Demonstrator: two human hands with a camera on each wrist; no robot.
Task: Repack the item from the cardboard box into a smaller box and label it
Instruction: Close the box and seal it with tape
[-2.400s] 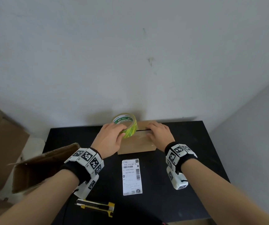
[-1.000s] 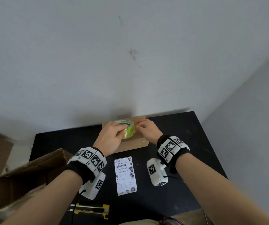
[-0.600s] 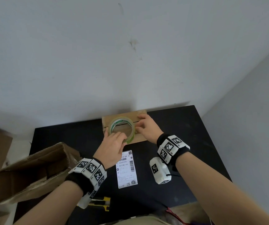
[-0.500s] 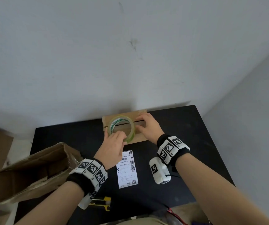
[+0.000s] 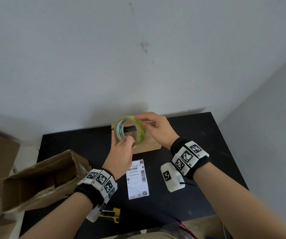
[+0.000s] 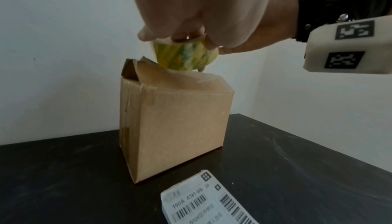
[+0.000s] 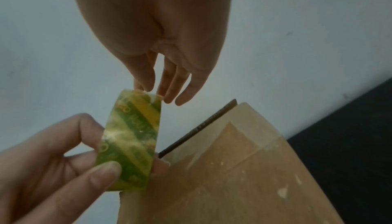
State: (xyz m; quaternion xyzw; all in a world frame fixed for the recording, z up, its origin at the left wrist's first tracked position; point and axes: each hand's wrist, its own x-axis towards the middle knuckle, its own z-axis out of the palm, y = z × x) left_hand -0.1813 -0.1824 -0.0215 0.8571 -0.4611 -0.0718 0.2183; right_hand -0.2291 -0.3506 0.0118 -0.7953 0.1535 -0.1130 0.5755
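Yellow-and-black utility knife (image 5: 110,215) lies on black worktop (image 5: 207,135), at its near edge, under the left wrist. Grey wall (image 5: 138,57) stands beyond the hands, with a dark smudge (image 5: 144,46).

The head camera is looking down from above at the black worktop (image 5: 190,135) against the wall. The left wrist camera is sitting low, facing the small box (image 6: 176,127) from close by. The right wrist camera is peering from very near at the tape roll (image 7: 131,140). All three are sharing the roll and that box.
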